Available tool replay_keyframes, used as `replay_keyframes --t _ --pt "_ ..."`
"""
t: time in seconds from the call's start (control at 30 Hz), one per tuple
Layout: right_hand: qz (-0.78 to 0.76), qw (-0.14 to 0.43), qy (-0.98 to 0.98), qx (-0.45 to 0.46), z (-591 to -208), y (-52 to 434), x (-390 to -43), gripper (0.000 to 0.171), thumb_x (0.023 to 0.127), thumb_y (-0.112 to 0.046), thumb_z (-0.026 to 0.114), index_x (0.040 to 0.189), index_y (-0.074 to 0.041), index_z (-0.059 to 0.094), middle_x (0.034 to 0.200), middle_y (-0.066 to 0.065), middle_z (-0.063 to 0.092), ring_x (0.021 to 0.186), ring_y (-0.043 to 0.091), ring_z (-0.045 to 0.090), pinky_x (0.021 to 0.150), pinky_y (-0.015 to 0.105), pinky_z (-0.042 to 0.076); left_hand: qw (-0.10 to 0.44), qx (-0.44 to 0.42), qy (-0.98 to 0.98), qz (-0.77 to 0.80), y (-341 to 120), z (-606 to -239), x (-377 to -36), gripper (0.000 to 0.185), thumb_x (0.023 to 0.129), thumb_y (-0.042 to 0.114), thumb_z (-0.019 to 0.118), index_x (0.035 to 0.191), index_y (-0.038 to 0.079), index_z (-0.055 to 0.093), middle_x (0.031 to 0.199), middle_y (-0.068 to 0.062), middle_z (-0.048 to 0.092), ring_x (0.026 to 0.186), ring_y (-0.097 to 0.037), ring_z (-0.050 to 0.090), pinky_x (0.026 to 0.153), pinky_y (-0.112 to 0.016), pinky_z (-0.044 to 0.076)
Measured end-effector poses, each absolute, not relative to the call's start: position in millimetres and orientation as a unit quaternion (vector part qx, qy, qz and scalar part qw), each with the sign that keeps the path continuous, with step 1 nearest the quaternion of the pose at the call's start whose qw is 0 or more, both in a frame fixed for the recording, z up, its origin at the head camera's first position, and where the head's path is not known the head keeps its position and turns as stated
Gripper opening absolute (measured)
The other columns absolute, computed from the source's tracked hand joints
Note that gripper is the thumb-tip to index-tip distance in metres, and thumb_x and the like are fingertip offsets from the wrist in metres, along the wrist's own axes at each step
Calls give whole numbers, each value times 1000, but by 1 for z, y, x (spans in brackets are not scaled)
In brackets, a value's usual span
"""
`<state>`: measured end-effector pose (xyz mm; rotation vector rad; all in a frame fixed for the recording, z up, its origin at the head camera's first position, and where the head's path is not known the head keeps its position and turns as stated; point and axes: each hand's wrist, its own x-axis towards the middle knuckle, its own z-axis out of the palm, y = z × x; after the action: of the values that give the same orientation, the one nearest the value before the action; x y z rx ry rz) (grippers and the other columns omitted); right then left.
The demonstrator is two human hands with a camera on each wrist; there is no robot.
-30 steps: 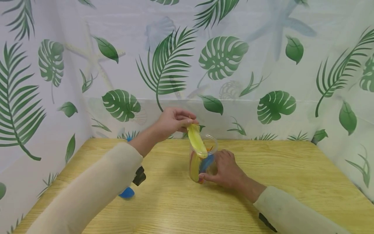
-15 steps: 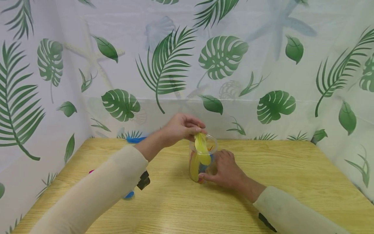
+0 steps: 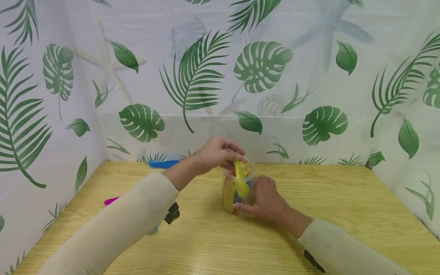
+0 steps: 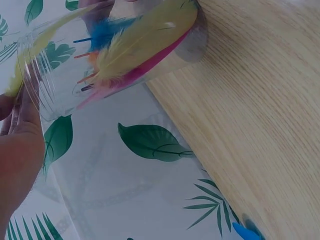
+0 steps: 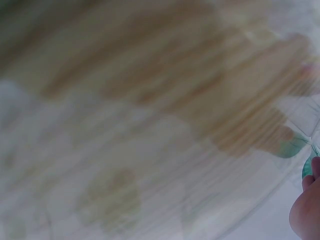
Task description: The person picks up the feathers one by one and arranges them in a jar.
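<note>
**At the mouth of the clear jar (image 4: 62,95), one yellow feather (image 3: 242,187) hangs tip-down**

And look at the line of it! From the fingers (image 3: 235,146) of the left hand (image 3: 218,154), the feather drops almost straight to six o'clock, its long axis near upright with the tip leaning a shade toward five. Those fingers pinch it at the quill end, right by the rim, and its lower part shows through the wall below. The left hand is plainly the nearer to it; the right hand (image 3: 266,198) sits at about four o'clock from the jar, thumb and fingers curled round the side. (The right wrist view is a blur, so the head view settles that one.)

Inside, quite a crowd: a second yellow feather (image 4: 150,40), pink (image 4: 152,65) along its edge, with blue (image 4: 107,35) and a touch of orange (image 4: 93,57) besides. Out on the wooden surface (image 3: 326,198), a long blue feather (image 3: 163,164) lies toward ten o'clock from the jar, a magenta piece (image 3: 110,201) at nine, a blue scrap (image 3: 153,230) at eight, half lost behind the sleeve (image 3: 123,214).
</note>
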<state>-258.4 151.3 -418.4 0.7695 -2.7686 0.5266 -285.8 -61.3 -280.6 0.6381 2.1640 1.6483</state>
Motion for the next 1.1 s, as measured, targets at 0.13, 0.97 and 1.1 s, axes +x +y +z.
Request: replay_keyframes --t 0.13,0.97,1.1 --pt "175 111 -942 263 -418 151 -258 91 79 -69 69 136 -1 48 103 3 57 104 24 48 106 53 32 167 223 766 579 -61 -279 -284 24 100 4 55 119 -8 64 116 -21 70 97 -25 72 85 -38 59" --pt "167 106 -945 259 -417 150 -257 91 80 -67 69 139 -2 48 124 12 61 116 29 49 111 54 29 145 201 705 665 -92 -275 -293 27 99 -1 55 121 -16 59 116 -31 67 99 -29 73 91 -44 56" --pt "160 111 -947 256 -417 149 -257 88 79 -68 69 133 0 52 115 11 61 112 28 49 110 53 30 137 180 711 666 -110 -279 -298 27 99 1 56 121 -14 59 115 -29 69 97 -27 74 91 -44 56"
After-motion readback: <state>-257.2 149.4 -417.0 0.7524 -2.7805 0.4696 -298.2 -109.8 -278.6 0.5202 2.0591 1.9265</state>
